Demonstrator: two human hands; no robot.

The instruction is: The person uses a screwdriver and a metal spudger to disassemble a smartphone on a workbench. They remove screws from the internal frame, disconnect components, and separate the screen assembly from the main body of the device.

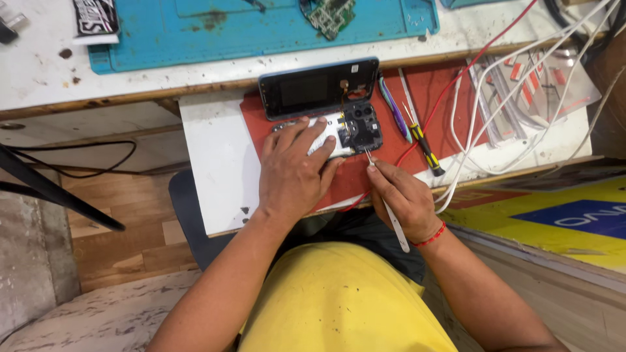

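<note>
Two bare hands work over an opened dark phone body (345,130) with exposed circuit parts, lying on a red rectangular mat (391,98) atop a white board (215,163). Flat and spread, the left hand (293,173) presses down on the phone's near-left part, fingers splayed across it. Pinched narrow, the right hand (401,195) grips slim metal tweezers (385,195), whose tip touches the phone's near-right edge below the camera cluster. Just beyond, the detached black glossy screen panel (316,86) leans up. To the right lie a purple-green plastic pry tool (394,107) and a yellow-black screwdriver (424,143), then tangled white and red cables (482,111). Farther off, a scuffed teal rubber work mat (261,26) carries a green circuit board (329,14).
</note>
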